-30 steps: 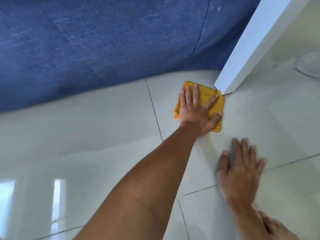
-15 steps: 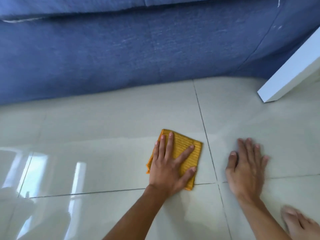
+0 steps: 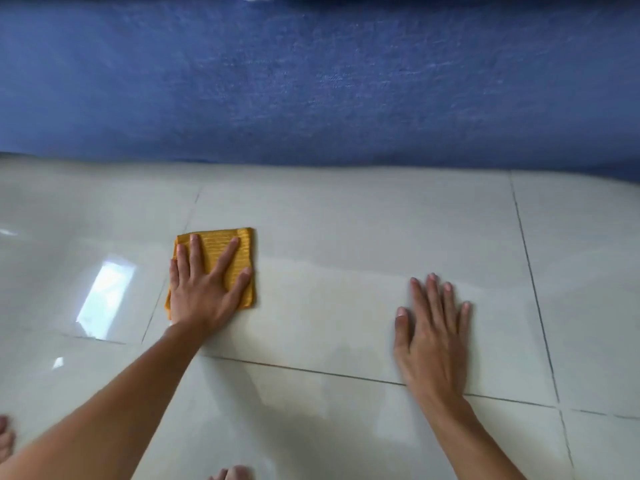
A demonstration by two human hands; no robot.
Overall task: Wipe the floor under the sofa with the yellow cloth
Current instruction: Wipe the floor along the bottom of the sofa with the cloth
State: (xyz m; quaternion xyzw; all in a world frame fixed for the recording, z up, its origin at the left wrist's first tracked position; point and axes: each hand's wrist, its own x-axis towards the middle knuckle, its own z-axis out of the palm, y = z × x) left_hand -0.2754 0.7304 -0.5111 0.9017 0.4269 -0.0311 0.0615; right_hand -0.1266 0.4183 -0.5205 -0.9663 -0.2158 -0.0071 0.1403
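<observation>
A folded yellow cloth [image 3: 240, 245] lies flat on the glossy pale floor tiles [image 3: 346, 216], a short way in front of the blue sofa [image 3: 311, 81]. My left hand [image 3: 204, 289] presses down on the cloth with fingers spread, covering its near left part. My right hand [image 3: 433, 334] rests palm down on a bare tile to the right, fingers apart, holding nothing. The sofa's lower edge meets the floor across the whole width, and no gap under it shows.
Dark grout lines [image 3: 530, 271] cross the tiles. A bright window reflection [image 3: 107, 289] shines on the floor at the left. Bare toes show at the bottom edge [image 3: 232, 472] and at the bottom left corner [image 3: 5, 441].
My left hand has slid the cloth leftward and back from the sofa's edge. The white panel at the right has left the view. My right hand has stayed flat on the floor.
</observation>
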